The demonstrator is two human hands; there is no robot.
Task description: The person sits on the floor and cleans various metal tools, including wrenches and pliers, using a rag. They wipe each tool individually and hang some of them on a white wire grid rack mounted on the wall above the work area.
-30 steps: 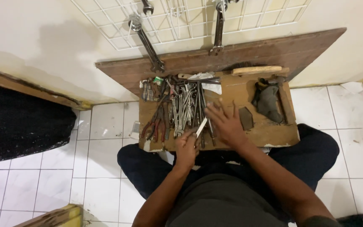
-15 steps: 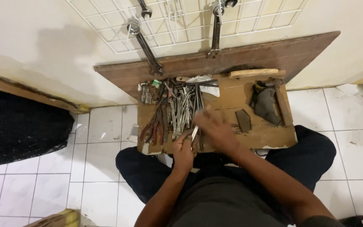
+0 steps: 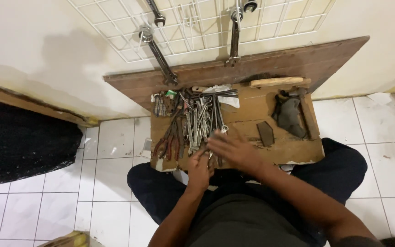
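- Wrenches [image 3: 202,121]: loose pile of bare steel tools, heaped on the left half of a wooden board [image 3: 252,110] across the lap; board's far edge close to the wall.
- Left hand [image 3: 200,165]: at the near edge of the pile, fingers curled on something small at the heap's foot; blurred, so grip and object cannot be told.
- Right hand [image 3: 234,148]: over the pile's near right corner, palm down, fingers spread and slightly blurred; contact with the metal cannot be told.
- Handling, as a judgement: stiff, heavy for their size, smooth and likely slippery; not fragile, but tangled, so apt to drag neighbours along.
- Hold point, as a judgement: mid-shank, thumb against fingers, clear of the open ends.
- Pliers [image 3: 169,139] with red grips: just left of the pile, touching it.
- Dark rag [image 3: 289,116] and small dark block [image 3: 265,133]: right half of the board, well apart from the hands.
- Wire rack [image 3: 193,27] on the wall above: several long wrenches hanging upright.
- Floor: white tiles [image 3: 115,178]; black mat [image 3: 19,146] at far left.
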